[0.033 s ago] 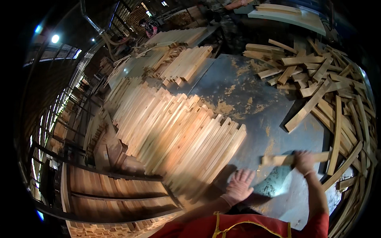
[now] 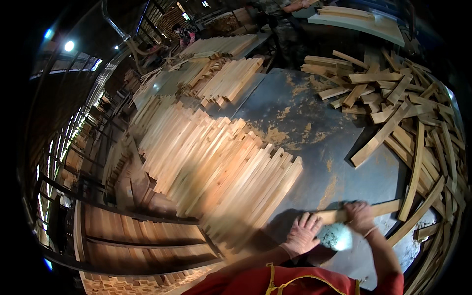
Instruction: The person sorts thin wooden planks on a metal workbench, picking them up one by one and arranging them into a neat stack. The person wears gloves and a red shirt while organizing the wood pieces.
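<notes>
My right hand [image 2: 360,217] is closed over the middle of a wooden strip [image 2: 386,208] just above the metal tabletop [image 2: 322,162]. The strip lies crosswise in front of me, its right end by the loose pile. At its left end is my left hand [image 2: 302,235], fingers stretched and slightly apart, fingertips at or very near the wood. Whether they press on it I cannot make out. Left of this hand, pale strips [image 2: 221,172] lie side by side in a long slanting row.
A jumbled heap of wooden strips [image 2: 393,113] covers the table's right side. Sawdust is scattered on the metal. A smaller stack of strips [image 2: 231,81] sits farther back. At lower left stands a rack with boards [image 2: 147,226]. A person [image 2: 187,37] is in the far background.
My right hand has drawn the strip toward me and a little to the left. My left hand has shifted slightly right, so the strip's left end is now at its fingers.
</notes>
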### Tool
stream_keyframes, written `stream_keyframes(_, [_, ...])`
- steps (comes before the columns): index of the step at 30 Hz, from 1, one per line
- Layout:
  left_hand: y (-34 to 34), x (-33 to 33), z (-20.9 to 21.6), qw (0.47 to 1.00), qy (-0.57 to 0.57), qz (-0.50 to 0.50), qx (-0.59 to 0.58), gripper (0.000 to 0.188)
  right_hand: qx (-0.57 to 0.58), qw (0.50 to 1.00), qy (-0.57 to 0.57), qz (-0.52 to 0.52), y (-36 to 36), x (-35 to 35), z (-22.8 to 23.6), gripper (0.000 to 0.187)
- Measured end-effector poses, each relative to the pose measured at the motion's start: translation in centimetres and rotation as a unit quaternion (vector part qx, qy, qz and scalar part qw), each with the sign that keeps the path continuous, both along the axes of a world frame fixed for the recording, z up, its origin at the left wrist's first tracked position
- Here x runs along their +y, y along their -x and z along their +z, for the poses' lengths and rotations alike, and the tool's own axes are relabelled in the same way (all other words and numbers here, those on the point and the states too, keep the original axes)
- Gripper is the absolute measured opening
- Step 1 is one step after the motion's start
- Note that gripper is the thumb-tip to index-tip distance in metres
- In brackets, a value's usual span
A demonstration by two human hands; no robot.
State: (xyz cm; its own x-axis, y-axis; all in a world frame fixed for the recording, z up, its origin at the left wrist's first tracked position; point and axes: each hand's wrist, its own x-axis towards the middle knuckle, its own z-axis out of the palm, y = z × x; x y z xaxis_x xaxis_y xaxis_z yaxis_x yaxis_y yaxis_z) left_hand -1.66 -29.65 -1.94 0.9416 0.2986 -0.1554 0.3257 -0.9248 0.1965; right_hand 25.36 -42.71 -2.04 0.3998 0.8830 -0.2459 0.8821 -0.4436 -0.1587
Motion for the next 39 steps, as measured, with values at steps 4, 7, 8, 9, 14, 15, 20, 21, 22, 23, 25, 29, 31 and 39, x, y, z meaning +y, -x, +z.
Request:
stream_keyframes(4, [-1.4, -1.2, -0.8, 0.996, -0.014, -0.006, 0.086, 0.086, -0.09, 0.971, -0.215, -0.05, -3.3, -2.9, 0.3, 0.069])
stream_keyframes(7, [-1.9, 0.8, -1.5, 0.998, -0.044, -0.01, 0.053, 0.085, -0.202, 0.893, -0.182, -0.357, -15.9, -11.4, -3.9, 0.079])
stream_keyframes(8, [-1.8, 1.5, -2.1, 0.998, -0.063, -0.022, 0.014, 0.085, -0.215, 0.885, -0.14, -0.388, -18.0, -13.9, -5.5, 0.079])
stream_keyframes(9, [-1.9, 2.3, -2.7, 0.995, -0.084, -0.04, -0.026, 0.085, -0.224, 0.879, -0.116, -0.406, -19.0, -15.8, -6.6, 0.08])
stream_keyframes(14, [-3.3, 3.8, -0.3, 0.988, 0.026, -0.059, 0.137, 0.075, -0.045, 0.846, -0.115, -0.518, -15.4, -13.6, -8.1, 0.081])
stream_keyframes(15, [-1.1, 4.1, -0.5, 0.991, 0.091, -0.037, 0.093, 0.07, 0.094, 0.809, -0.245, -0.525, -14.2, -13.7, -8.0, 0.082])
stream_keyframes(20, [11.5, 4.1, -0.5, 0.832, 0.52, 0.181, -0.067, 0.046, 0.42, 0.61, -0.492, -0.458, -0.1, -11.5, -8.6, 0.078])
stream_keyframes(21, [13.2, 4.0, 0.2, 0.772, 0.59, 0.226, -0.07, 0.041, 0.456, 0.604, -0.506, -0.414, 4.7, -10.1, -8.3, 0.075])
stream_keyframes(22, [14.1, 3.7, 2.1, 0.729, 0.632, 0.257, -0.049, 0.037, 0.542, 0.586, -0.469, -0.377, 10.7, -7.6, -4.9, 0.073])
stream_keyframes(23, [14.0, 4.1, 3.5, 0.691, 0.669, 0.273, -0.022, 0.033, 0.581, 0.575, -0.457, -0.352, 14.3, -7.4, -8.4, 0.077])
stream_keyframes(25, [14.8, 3.4, 2.8, 0.67, 0.677, 0.303, -0.035, 0.038, 0.686, 0.541, -0.352, -0.336, 22.9, -2.8, -5.9, 0.077])
stream_keyframes(29, [16.8, 3.3, 0.6, 0.61, 0.725, 0.32, -0.019, 0.047, 0.722, 0.669, -0.152, -0.09, 24.4, 2.3, -6.7, 0.08])
stream_keyframes(31, [18.7, 3.1, -2.6, 0.605, 0.717, 0.344, -0.024, 0.043, 0.651, 0.712, -0.172, -0.198, 23.7, 6.1, -2.8, 0.072])
stream_keyframes(39, [13.4, 3.0, 3.2, 0.976, -0.008, 0.083, -0.204, 0.077, 0.488, 0.865, -0.04, -0.106, 21.3, 14.0, -2.9, 0.051])
